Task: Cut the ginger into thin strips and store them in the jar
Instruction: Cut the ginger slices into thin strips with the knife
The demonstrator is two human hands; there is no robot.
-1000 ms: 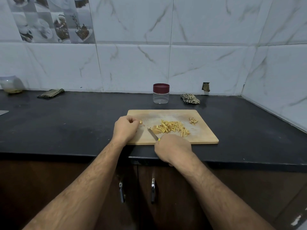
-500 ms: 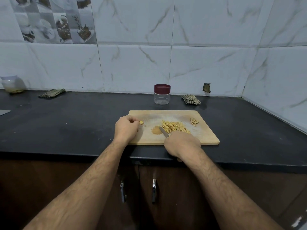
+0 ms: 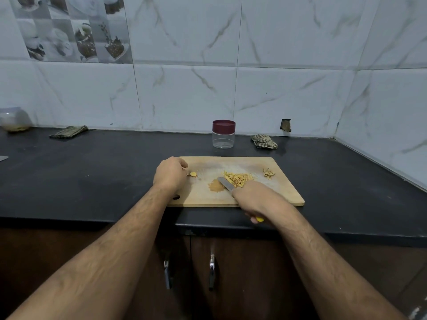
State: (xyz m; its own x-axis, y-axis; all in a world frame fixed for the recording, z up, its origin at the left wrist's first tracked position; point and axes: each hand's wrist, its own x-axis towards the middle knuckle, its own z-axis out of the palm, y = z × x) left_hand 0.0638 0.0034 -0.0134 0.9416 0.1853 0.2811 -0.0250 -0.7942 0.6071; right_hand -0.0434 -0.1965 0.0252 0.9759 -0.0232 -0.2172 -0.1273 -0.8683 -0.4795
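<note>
- Wooden cutting board (image 3: 284, 195) is laid on the black bench (image 3: 92, 176), so the cutting is done on it.
- Knife (image 3: 225, 184) is gripped by the right hand (image 3: 256, 199), its blade set against the ginger strips (image 3: 238, 179), probably to gather them.
- Left hand (image 3: 169, 174) is curled beside a small ginger piece (image 3: 193, 174); whether it is pinched cannot be told.
- Jar (image 3: 223, 137) is kept closed behind the board.

A black counter (image 3: 97, 179) spans the frame's middle. A wooden cutting board (image 3: 286, 195) lies at centre, a clear jar (image 3: 223, 137) with maroon lid behind it. A crumpled cloth (image 3: 263, 141) sits right of the jar, a folded cloth (image 3: 68, 131) and a lidded container (image 3: 14, 119) at far left.
</note>
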